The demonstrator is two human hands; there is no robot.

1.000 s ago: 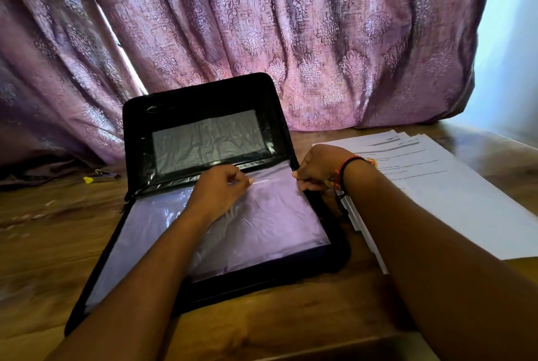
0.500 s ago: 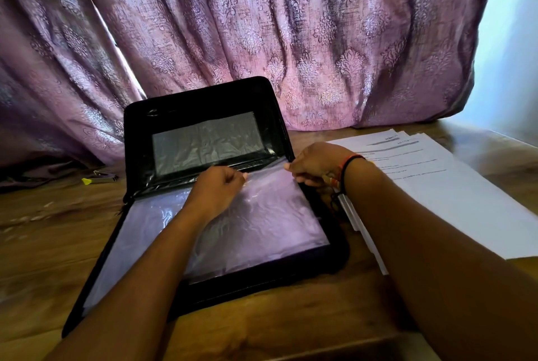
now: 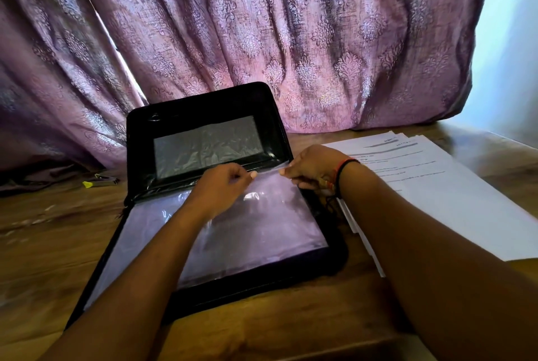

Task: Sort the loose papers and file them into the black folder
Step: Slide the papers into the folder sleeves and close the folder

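on the table [image 3: 43, 244] the black folder [image 3: 198, 104] lies open, lid tilted up. left hand [image 3: 224, 189] and right hand [image 3: 314, 167] each pinch the clear sleeve [image 3: 262, 229] at its top edge, likely to part it; loose papers [image 3: 451, 186] lie just beside the folder, within reach.

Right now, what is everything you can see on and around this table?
black folder: one, black, open, mid-table
clear sleeve: one visible, transparent, inside the folder
loose papers: a fanned stack, white, right of folder
small object: one, yellow-tipped, left of folder; too small to identify
table: one, brown wood
curtain: purple patterned, behind table
wristbands: black and red, right wrist
left hand: pinches the sleeve's far edge
right hand: pinches the same edge
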